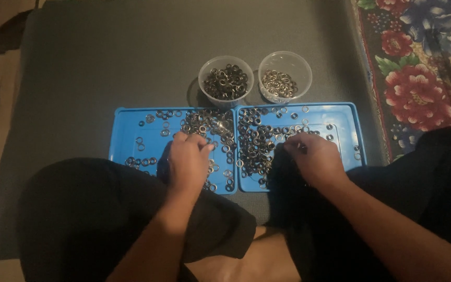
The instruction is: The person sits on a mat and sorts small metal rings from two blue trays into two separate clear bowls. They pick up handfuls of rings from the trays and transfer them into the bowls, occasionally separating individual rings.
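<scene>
Two blue trays lie side by side on a dark mat. The left blue tray (126, 136) and the right blue tray (345, 117) hold several small metal rings (254, 143), heaped near the seam between them. My left hand (188, 162) rests on the left tray, fingers curled down onto rings at its middle. Over the right tray, my right hand (317, 156) has its fingertips pinched together among the rings. Whether either hand holds a ring is hidden by the fingers.
Two clear plastic cups stand just beyond the trays: the left cup (226, 81) with darker rings, the right cup (285, 77) with lighter ones. A flowered cloth (418, 78) lies to the right. My crossed legs (79, 209) press against the trays' near edges.
</scene>
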